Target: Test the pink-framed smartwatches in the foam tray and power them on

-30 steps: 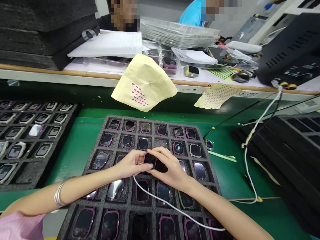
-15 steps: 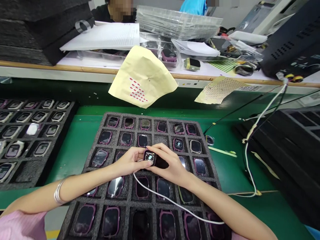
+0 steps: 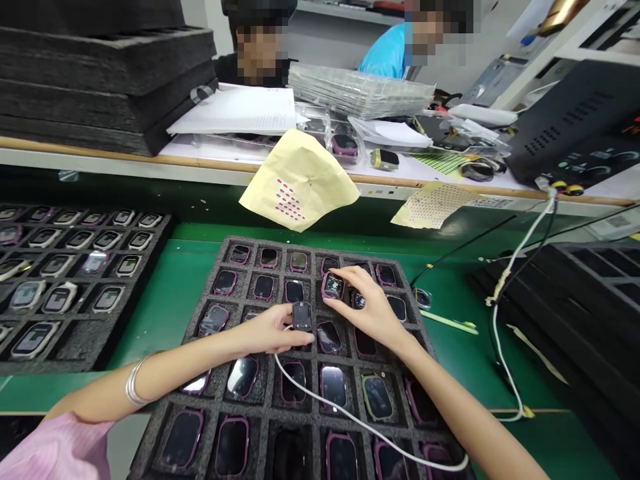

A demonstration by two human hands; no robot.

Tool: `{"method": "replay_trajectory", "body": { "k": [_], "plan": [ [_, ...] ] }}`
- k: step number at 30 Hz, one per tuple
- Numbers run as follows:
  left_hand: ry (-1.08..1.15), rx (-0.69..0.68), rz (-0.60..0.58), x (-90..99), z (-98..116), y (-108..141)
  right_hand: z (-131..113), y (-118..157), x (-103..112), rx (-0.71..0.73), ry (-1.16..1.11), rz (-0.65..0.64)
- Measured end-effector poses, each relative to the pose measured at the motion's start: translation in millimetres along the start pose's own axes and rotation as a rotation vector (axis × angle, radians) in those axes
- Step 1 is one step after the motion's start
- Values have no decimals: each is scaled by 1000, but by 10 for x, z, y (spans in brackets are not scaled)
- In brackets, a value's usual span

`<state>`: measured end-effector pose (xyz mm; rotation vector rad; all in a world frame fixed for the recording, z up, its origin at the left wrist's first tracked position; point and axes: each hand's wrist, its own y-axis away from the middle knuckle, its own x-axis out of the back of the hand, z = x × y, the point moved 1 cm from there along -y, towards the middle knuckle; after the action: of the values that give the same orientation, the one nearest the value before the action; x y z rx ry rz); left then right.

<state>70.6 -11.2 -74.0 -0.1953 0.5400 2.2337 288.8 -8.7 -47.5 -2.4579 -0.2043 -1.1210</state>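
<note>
A dark foam tray (image 3: 313,360) with many watch cases in its compartments lies in front of me. My left hand (image 3: 275,330) pinches a small black square device (image 3: 301,316), from which a white cable (image 3: 350,415) runs down across the tray. My right hand (image 3: 363,300) holds a purple-framed watch (image 3: 333,285) by its edges, over a compartment in the tray's second row. Its screen is lit. The device and the watch are apart.
Another foam tray of watches (image 3: 90,333) lies at the left. Black foam blocks (image 3: 100,73) and papers (image 3: 235,110) sit on the shelf, with yellow sheets (image 3: 303,177) hanging over its edge. Black trays (image 3: 565,320) stand at the right. Two people are beyond the shelf.
My right hand has moved up and away from my left with the watch, which is now separate from the black device. The head view has shifted slightly.
</note>
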Motion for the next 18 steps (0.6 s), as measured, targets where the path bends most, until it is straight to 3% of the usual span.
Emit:
{"method": "replay_trajectory", "body": {
  "k": [4,7,12,15,18],
  "plan": [
    [60,66,-28,146,58,163,78,-61,27,62,178,-165],
    [67,47,-44,234,33,240,-53,-176,18,124,254,-184],
    [78,8,-27,275,-13,268,-244,-471,-257,214,360,-363],
    [84,3,-23,270,-18,280,-212,-567,-382,197,357,-380],
    [99,-12,23,270,-32,294,-195,-563,-330,162,289,-342]
  ]
}}
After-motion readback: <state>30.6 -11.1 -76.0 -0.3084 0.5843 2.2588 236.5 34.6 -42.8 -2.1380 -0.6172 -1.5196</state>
